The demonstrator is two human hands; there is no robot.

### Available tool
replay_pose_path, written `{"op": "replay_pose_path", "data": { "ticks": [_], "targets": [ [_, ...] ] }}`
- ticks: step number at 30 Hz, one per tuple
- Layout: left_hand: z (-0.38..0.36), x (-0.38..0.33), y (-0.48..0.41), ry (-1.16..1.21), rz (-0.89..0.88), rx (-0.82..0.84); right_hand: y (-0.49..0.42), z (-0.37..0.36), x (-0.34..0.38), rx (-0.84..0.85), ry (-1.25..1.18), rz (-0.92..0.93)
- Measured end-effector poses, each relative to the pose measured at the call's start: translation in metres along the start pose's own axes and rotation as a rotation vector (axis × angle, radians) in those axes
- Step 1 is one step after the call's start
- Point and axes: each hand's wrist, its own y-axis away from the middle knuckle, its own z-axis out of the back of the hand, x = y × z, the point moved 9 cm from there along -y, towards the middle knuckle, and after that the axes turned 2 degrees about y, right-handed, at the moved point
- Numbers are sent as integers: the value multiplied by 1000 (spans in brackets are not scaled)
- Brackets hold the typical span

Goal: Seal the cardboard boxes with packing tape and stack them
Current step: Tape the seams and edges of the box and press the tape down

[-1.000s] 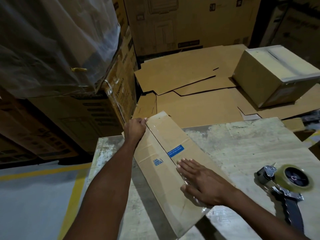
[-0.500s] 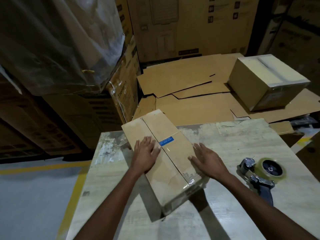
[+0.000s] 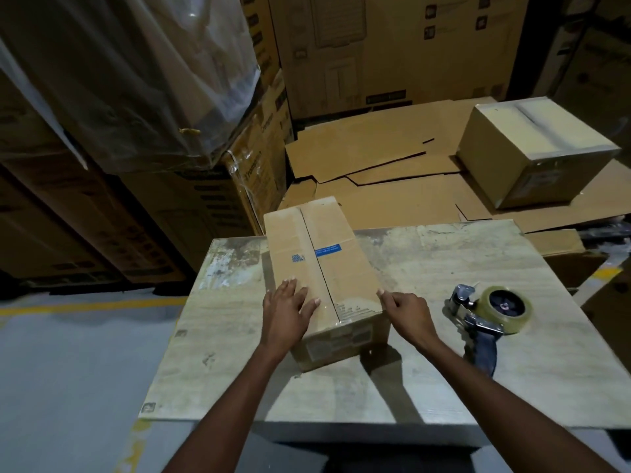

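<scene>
We see the left hand (image 3: pixel 290 308) lying flat, fingers straight, on the near end of the cardboard box (image 3: pixel 321 261), while the right hand (image 3: pixel 406 312) is bent at the knuckles against the box's near right corner; whether it truly grips there we cannot tell. A second ago the right palm lay flat on the taped centre seam and the left hand held the far corner. Half a second ago both palms lay flat on the lid. The box, which lay skewed toward 11 o'clock, now points close to 12 o'clock, mid-table (image 3: pixel 444 377), its far end overhanging the edge. We judge the pressing-down over and the box ready to be moved for stacking. The tape dispenser (image 3: pixel 491 312) lies idle at 3 o'clock of the box. A second taped box (image 3: pixel 536 148) waits at 1 o'clock on flattened cardboard (image 3: pixel 368 155).
</scene>
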Motion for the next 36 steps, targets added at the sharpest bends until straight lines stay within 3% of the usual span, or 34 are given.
{"op": "replay_pose_path", "data": {
  "ticks": [6, 15, 20, 25, 30, 36],
  "targets": [
    [-18, -15, 25, 159, -31, -28, 35, 8, -13, -44, 2, 58],
    [-16, -19, -13, -30, -150, 202, 49, 14, -22, -37, -119, 126],
    [-14, -38, -6, -46, -63, 100, 66, 52, -86, -290, -293, -146],
    [-24, -76, 10, -52, -85, -7, 107, 91, -185, -534, -480, -683],
    [-40, -109, 12, -20, -136, 11, 119, 89, -243, -392, -582, -1041],
    [-51, -130, 10, 4, -106, 27, 83, 32, -245, -67, -1364, -1040]
  ]
}}
